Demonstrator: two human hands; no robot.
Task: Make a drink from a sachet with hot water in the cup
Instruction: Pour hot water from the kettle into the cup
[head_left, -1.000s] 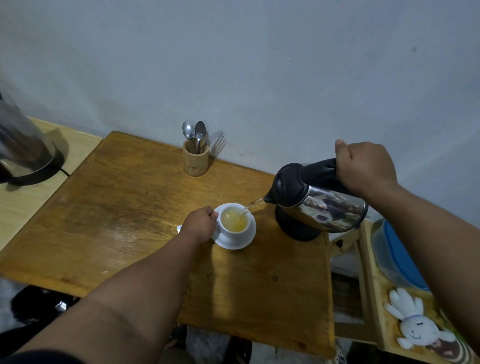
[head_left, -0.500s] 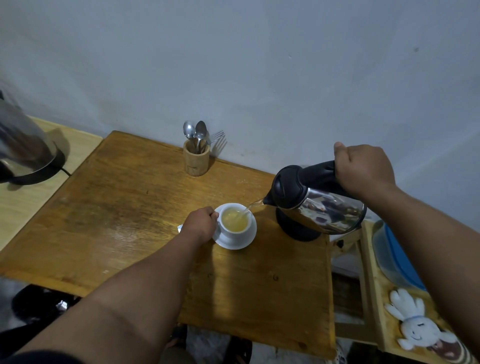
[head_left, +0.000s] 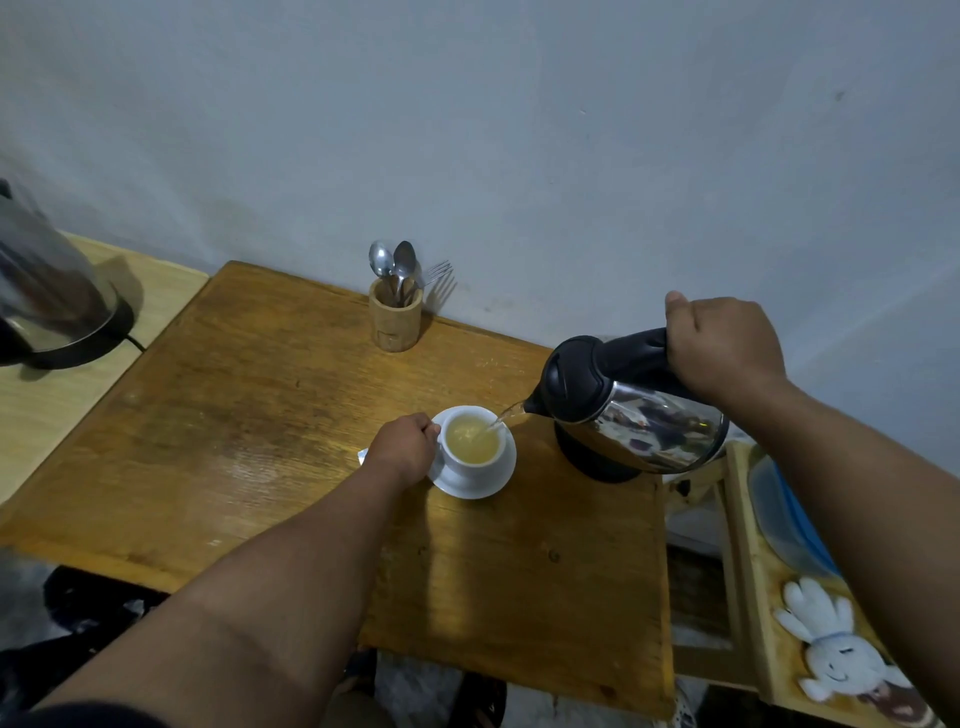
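A white cup (head_left: 475, 462) holding yellowish liquid stands on a white saucer (head_left: 501, 480) in the middle of the wooden table (head_left: 249, 415). My left hand (head_left: 405, 447) is closed on the cup's handle at its left side. My right hand (head_left: 724, 345) grips the black handle of a steel kettle (head_left: 639, 410), tilted left over its black base (head_left: 592, 465). A thin stream of water runs from the spout into the cup. A small white corner, perhaps the sachet (head_left: 363, 457), shows behind my left hand.
A wooden holder (head_left: 396, 322) with two spoons and a fork stands by the wall. A second kettle (head_left: 52, 301) sits on a pale table at far left. A wooden stand with a blue-lidded container (head_left: 784, 519) is at the right.
The pour goes on and the liquid in the cup stands slightly higher. Both hands and the kettle have barely shifted.
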